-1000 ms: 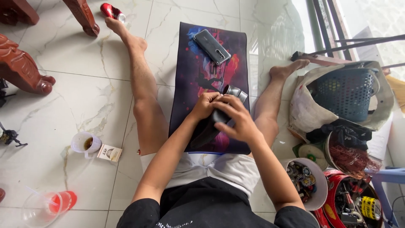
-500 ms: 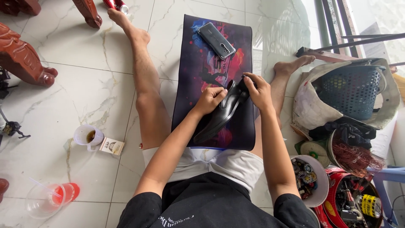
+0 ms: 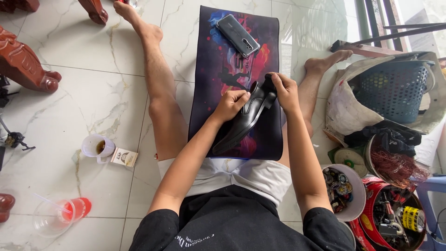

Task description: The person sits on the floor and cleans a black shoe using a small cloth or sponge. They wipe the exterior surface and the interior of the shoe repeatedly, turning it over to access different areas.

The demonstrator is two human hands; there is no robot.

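One glossy black leather shoe (image 3: 246, 118) lies slantwise on the dark printed rubber mat (image 3: 218, 60) between the person's legs. The left hand (image 3: 231, 103) presses its fingers together on the shoe's upper; the right hand (image 3: 283, 90) pinches the heel end. Beyond the fingers lies one grey smartphone (image 3: 238, 35). Left of them, on the marble floor, sits a small white rectangular carton (image 3: 124, 157) beside a white cup (image 3: 97, 147).

Both hands (image 3: 258, 98) grip a black shoe (image 3: 245, 117) over a colourful mat (image 3: 223, 51).
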